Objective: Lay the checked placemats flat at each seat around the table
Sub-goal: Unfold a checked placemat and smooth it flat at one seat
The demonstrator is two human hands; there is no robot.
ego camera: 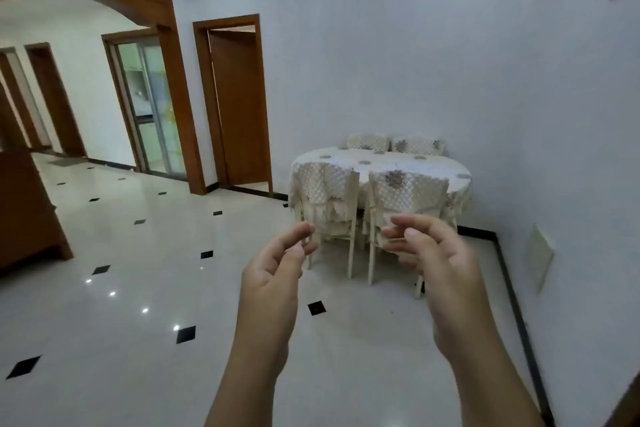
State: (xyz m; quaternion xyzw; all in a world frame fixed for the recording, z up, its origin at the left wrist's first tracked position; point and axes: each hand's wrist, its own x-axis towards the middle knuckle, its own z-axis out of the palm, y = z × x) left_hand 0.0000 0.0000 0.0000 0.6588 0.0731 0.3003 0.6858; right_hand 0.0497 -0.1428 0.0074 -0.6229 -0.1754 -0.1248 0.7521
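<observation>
The desk is standing far off, in the corner by the right wall. It is lying ahead of both hands and a little to the right. Its long side is running left to right. A pale cloth is covering it, and two chairs are sitting at its near side, with two more at the far side.

No checked mats are showing. They are not in either hand. The desk is too far and blurry to tell if any are lying on it.

The left hand and the right hand are hanging in the air over the floor, side by side but apart. Both are holding nothing, with the fingers loosely bent and the palms turning in toward each other. The right hand is lining up more with the desk, so it looks a bit nearer to it.

I think the person is needing to find the mats first, then walk over to the desk.
</observation>
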